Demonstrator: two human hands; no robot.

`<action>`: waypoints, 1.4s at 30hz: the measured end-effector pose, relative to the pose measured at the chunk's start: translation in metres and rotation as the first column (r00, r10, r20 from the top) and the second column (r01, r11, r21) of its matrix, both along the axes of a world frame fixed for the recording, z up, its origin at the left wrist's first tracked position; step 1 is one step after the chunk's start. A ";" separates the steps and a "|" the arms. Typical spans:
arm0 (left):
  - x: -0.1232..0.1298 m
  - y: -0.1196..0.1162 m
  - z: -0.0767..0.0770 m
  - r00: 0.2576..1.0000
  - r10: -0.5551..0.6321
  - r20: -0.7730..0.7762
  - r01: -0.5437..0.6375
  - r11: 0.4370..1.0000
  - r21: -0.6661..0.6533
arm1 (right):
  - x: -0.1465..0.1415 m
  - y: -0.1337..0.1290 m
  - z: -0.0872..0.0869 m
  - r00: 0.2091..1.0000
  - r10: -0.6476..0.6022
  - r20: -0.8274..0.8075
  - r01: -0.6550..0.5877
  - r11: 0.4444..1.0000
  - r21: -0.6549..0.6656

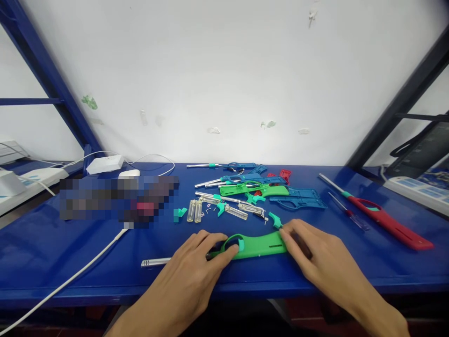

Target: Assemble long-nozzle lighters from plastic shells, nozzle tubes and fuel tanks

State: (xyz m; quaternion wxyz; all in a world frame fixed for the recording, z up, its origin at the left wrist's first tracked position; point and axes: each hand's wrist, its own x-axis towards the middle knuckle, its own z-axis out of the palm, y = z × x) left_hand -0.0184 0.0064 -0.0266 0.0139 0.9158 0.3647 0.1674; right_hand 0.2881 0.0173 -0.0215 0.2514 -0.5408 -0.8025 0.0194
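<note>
A green long-necked gas lighter (261, 245) lies lengthwise near the front edge of the blue table, its metal tube pointing left. My left hand (194, 264) closes round its front part, with the thumb by the turquoise trigger (241, 245). The fingers of my right hand (321, 252) grip the rear end of the handle and hide its tip. Just beyond the right fingertips lies a loose turquoise trigger piece (275, 220). Behind the lighter are clear fuel tanks (235, 212), another green lighter shell (254, 189) and blue shell halves (298, 199).
To the right lie a red lighter (389, 220) and a clear-handled screwdriver (349, 213). A white cable (80, 271) runs over the left side, near blurred-out items (150, 201). Power strips (421, 192) sit at the right edge, and a white wall (228, 84) rises behind.
</note>
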 end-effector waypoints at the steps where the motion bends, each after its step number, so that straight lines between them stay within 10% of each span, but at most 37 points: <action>1: 0.001 0.000 0.001 1.000 0.002 -0.002 -0.002 1.000 -0.002 | 0.000 0.000 0.000 1.000 -0.003 -0.001 0.003 1.000 0.000; 18: 0.002 0.000 0.006 1.000 -0.007 0.005 0.007 1.000 -0.001 | 0.018 -0.008 -0.005 0.941 -0.182 -0.286 0.146 0.979 -0.143; 28: 0.001 0.002 0.004 1.000 -0.001 0.017 0.001 1.000 0.022 | 0.019 -0.006 -0.008 0.968 -0.086 -0.237 0.077 0.996 -0.046; 34: 0.000 0.003 0.004 0.998 -0.019 0.052 0.016 0.997 0.070 | 0.034 -0.069 -0.028 0.860 -0.304 -0.409 0.399 0.901 0.169; 37: 0.001 0.006 0.004 0.997 -0.046 0.069 0.041 0.996 0.074 | 0.051 -0.105 -0.062 0.903 -0.234 -0.360 0.210 0.972 -0.104; 42: 0.003 0.008 0.004 0.994 -0.059 0.089 0.052 0.995 0.082 | 0.040 -0.089 -0.108 0.969 -0.129 -0.210 -0.029 0.786 -0.617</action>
